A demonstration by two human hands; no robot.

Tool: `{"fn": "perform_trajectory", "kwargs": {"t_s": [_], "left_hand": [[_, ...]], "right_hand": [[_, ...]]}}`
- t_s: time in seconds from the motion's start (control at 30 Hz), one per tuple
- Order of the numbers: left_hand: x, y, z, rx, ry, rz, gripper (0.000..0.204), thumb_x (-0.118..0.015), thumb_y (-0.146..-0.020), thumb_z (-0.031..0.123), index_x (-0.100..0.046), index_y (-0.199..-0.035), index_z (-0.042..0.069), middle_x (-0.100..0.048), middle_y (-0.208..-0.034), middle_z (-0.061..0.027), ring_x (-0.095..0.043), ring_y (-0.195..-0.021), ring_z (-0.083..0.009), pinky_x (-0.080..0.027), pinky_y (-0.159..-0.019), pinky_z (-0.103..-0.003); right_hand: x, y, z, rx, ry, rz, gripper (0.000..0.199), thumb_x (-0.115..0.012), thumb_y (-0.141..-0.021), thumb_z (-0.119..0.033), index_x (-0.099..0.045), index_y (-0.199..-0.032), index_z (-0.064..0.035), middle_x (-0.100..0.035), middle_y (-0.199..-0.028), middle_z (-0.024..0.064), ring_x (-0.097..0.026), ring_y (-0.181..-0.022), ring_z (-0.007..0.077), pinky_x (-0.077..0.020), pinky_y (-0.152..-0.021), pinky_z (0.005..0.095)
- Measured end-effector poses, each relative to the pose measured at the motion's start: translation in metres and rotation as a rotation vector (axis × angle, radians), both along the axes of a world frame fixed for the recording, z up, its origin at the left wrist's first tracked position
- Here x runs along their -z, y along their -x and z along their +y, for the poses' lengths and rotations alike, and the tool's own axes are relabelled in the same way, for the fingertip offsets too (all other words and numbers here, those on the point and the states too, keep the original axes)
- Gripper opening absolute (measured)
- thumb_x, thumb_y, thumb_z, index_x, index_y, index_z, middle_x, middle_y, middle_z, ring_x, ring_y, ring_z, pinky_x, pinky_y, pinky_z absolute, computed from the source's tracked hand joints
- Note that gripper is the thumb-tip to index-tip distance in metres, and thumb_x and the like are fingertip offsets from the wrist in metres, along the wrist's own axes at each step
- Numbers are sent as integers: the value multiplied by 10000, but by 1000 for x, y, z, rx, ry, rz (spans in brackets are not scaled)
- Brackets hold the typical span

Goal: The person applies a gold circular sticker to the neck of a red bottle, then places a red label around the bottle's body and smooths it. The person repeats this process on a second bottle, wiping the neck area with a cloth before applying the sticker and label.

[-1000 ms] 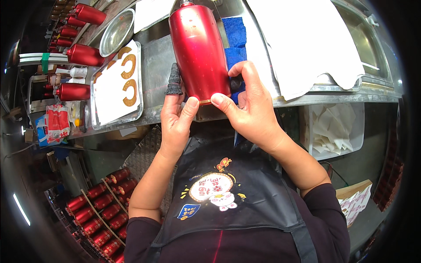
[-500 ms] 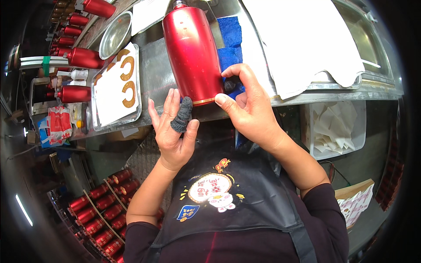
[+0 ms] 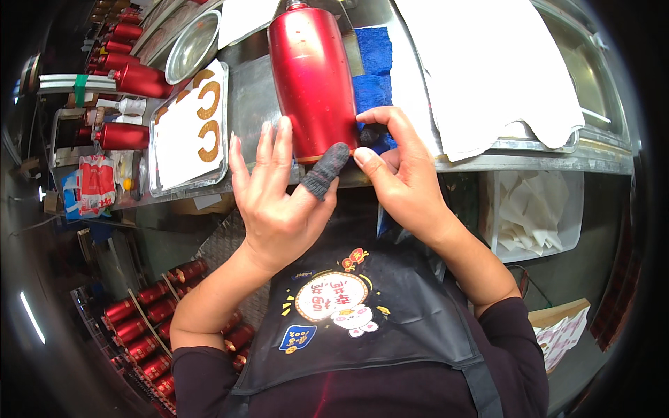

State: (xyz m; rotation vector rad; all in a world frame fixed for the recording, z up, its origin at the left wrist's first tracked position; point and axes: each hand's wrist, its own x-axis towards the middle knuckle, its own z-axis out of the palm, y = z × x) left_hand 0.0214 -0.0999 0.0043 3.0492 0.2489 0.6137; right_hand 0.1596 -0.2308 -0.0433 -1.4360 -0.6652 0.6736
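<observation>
Plainly, the red metal cylinder [image 3: 313, 76] at the steel counter's front edge [image 3: 529, 161] looks rigid and slick, best gripped around its base, where the right hand [image 3: 401, 174] pinches it; the left hand [image 3: 279, 198], fingers spread, holds nothing.

So the canister [image 3: 313, 76] stands on the surface [image 3: 488, 162], cloth [image 3: 373, 70] right behind it, tray [image 3: 188, 132] off to its left, bowl [image 3: 191, 45] behind the tray, both hands [image 3: 279, 202] in front.
</observation>
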Motion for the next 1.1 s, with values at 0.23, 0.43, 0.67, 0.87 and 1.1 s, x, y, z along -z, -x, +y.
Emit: {"fn": "perform_trajectory", "kwargs": {"t_s": [0.23, 0.43, 0.67, 0.87, 1.1], "left_hand": [[10, -11, -4, 33, 32, -4, 334, -808, -717, 165, -787, -1050, 132, -383, -1588, -262, -333, -1474, -499, -134, -1155, -717], [30, -15, 14, -28, 341, -214, 669, -808, -742, 121, -579, -1362, 16, -502, -1463, -251, -445, -1388, -443, -151, -1182, -674], [40, -19, 15, -37, 491, -275, 578, -819, -795, 54, -573, -1314, -4, -680, -1227, -182, -644, -1143, -409, -379, -1138, -517], [48, -15, 17, 17, 765, -252, 827, -786, -872, 47, -329, -1554, -46, -527, -1494, -206, -589, -1296, -272, -473, -1070, -375], [50, -16, 12, 6, 868, -309, 834, -784, -875, 45, -315, -1558, -48, -498, -1524, -205, -565, -1319, -253, -465, -1079, -367]], "right_hand": [[-3, 3, -15, 127, -61, -375, 300, -583, -910, 62, -640, -1196, -9, -645, -1075, 76, -591, -689, 113, -458, -591, 237], [-9, 20, -15, -146, -32, -845, 366, -684, -784, 61, -698, -1131, -53, -728, -885, 112, -645, -575, 256, -493, -534, 345], [-2, 19, -24, 115, -119, -645, 304, -703, -806, 65, -711, -1098, -19, -741, -970, 152, -665, -609, 222, -481, -545, 306], [-13, 8, -15, 219, 8, -224, 192, -719, -885, 0, -740, -1075, -20, -622, -857, -22, -418, -606, 13, -342, -557, 183], [-29, 18, -7, 196, 14, -547, 258, -729, -837, 19, -775, -1075, -70, -554, -733, -12, -385, -594, 60, -308, -525, 228]]}}
